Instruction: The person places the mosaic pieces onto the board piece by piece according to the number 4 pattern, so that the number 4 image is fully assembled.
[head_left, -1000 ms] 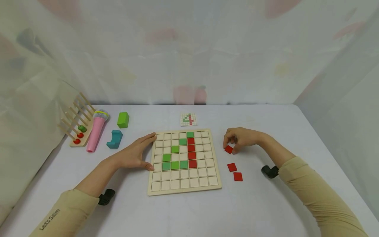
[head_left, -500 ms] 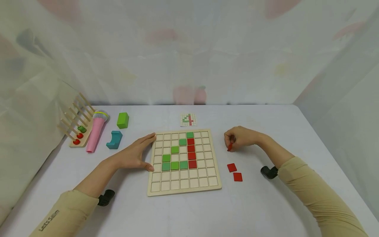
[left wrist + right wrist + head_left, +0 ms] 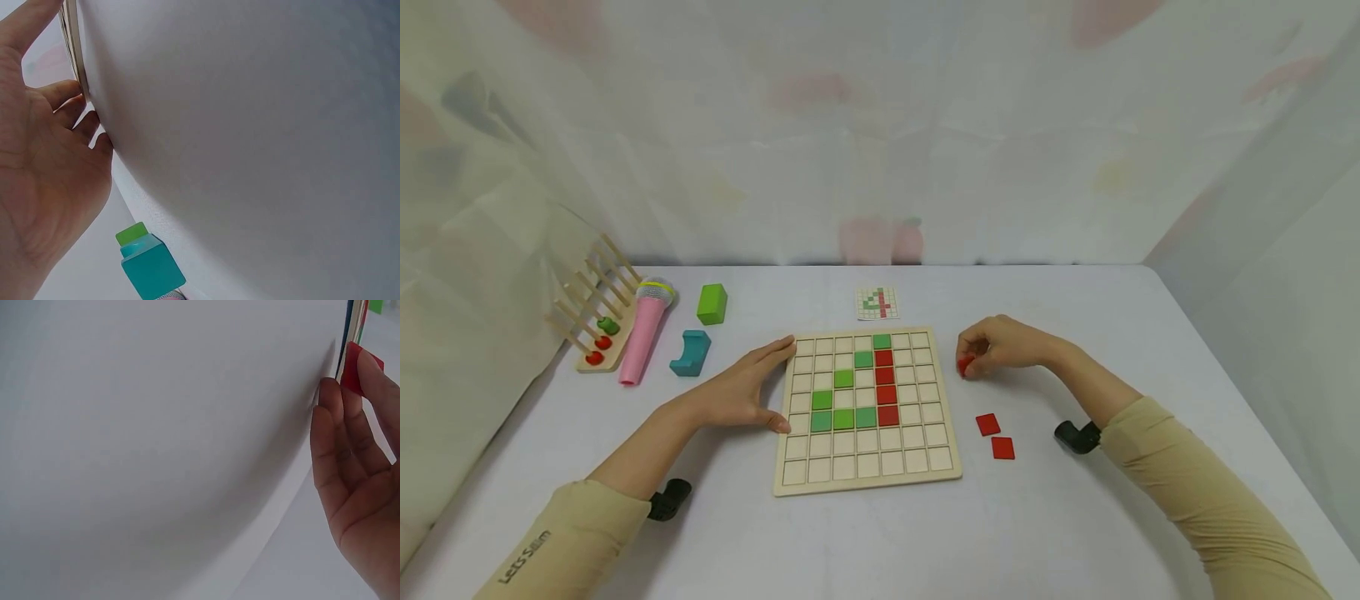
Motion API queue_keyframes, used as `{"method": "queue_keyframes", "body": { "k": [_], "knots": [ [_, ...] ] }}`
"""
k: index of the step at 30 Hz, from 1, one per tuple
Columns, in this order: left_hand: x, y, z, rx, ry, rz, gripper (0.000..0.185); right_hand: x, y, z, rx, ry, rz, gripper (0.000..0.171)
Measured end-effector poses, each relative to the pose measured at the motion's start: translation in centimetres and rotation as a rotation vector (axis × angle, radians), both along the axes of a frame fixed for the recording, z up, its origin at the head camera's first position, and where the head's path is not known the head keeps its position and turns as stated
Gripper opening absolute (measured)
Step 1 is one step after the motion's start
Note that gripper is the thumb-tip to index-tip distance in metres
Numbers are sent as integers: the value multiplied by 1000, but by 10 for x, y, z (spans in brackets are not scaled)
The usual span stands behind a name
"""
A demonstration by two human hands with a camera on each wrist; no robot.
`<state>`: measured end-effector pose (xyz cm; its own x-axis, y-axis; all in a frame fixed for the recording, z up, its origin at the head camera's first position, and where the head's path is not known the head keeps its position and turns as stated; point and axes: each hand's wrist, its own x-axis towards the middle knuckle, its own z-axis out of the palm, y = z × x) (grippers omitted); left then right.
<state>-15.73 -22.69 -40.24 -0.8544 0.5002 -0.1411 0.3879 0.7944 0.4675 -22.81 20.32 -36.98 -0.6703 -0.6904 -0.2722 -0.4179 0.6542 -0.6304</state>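
Right hand pinches a red tile at center-right; left hand, fingers straight, rests against the board; the sleeve apparently reads "Lets Slim".

Person, two arms in view. Long tan fabric sleeves on both, cuffs pushed up forearm. Left sleeve carries small dark lettering along outer side. Black wrist-mounted camera units: one under left cuff, one under right cuff. Left hand, right hand bare, no rings, no watch.
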Motion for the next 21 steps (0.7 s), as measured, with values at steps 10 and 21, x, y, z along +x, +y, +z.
{"method": "queue_keyframes", "body": {
  "k": [10, 21],
  "knots": [
    [0, 0, -1, 9, 11, -3, 125, 13, -25, 7, -87, 36, -25, 15],
    [0, -1, -1, 10, 6, -2, 126, 27, -54, 7, -161, 9, -4, 21]
  ]
}}
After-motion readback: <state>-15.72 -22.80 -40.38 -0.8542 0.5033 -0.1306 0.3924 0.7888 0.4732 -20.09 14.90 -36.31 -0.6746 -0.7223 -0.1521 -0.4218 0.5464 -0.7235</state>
